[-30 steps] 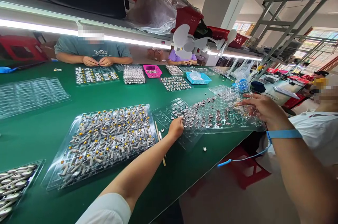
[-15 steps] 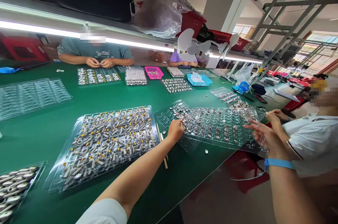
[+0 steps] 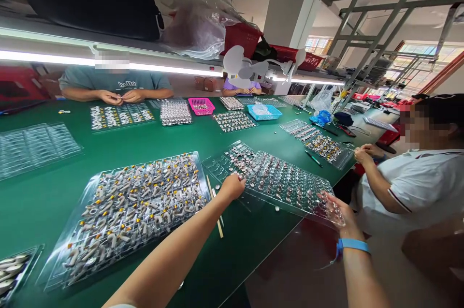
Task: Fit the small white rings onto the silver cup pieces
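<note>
A clear plastic blister tray [image 3: 314,183] with rows of small round metallic parts is held between my two hands, its right end past the table's front edge. My left hand [image 3: 233,187] is closed at the tray's left end, over a pile of loose round parts [image 3: 242,160]. Around the right end my right hand [image 3: 339,212] is closed, a blue band on its wrist. Beneath the held tray's left part lies another clear tray [image 3: 216,165]. Left of my left arm is a large tray [image 3: 94,184] full of grey curved pieces with yellow ends.
Thin sticks [image 3: 219,223] lie beside the large tray. Across the green table [image 3: 174,139] are a pink basket [image 3: 201,106], a blue basket [image 3: 265,112] and more filled trays. A co-worker [image 3: 416,177] sits close on the right; two others sit opposite.
The view has turned a little. My right hand has come closer and lower with the tray's right end, uncovering the co-worker's tray and a green pen. My left hand stays at the left end.
</note>
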Tool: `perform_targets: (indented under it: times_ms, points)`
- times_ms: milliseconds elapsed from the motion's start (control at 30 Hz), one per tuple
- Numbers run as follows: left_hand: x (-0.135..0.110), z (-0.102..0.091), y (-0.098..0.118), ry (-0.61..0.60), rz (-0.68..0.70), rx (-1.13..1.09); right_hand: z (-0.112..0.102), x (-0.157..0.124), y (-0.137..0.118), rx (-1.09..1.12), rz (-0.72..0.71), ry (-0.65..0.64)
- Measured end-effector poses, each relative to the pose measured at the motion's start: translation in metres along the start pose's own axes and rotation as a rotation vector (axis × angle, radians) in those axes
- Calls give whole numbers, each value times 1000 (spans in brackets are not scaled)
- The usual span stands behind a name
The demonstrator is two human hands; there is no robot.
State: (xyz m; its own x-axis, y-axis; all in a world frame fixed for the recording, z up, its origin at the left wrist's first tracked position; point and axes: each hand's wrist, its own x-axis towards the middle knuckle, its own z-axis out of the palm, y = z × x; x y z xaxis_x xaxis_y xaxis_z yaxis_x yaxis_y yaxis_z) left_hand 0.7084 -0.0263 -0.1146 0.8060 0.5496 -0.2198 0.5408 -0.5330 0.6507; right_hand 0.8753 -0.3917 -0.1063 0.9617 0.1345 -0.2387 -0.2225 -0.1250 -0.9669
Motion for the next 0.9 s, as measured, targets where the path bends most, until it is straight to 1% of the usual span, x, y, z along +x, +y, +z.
perform_targets:
  times_ms: [100,200,367,467,600,667,733,900]
  points:
    - [3,-1,-1,-27,-22,-21,-1,2,13,97,45,-76]
    - [7,-6,-4,-35,-39,-65,-4,5,23,162,57,-106]
    - [8,-15,-7,-17,-35,-146,-7,7,32,229,14,-138]
    - [7,-16,-8,2,-19,-187,-6,5,38,253,-22,-150]
    - [14,-15,-1,20,14,-215,-7,6,41,287,-81,-131]
    - [27,-15,10,24,35,-215,-10,13,39,304,-99,-116]
    - [47,-17,27,25,56,-207,-13,25,32,320,-113,-95]
    - [118,-19,76,23,97,-186,-15,65,15,350,-130,-18]
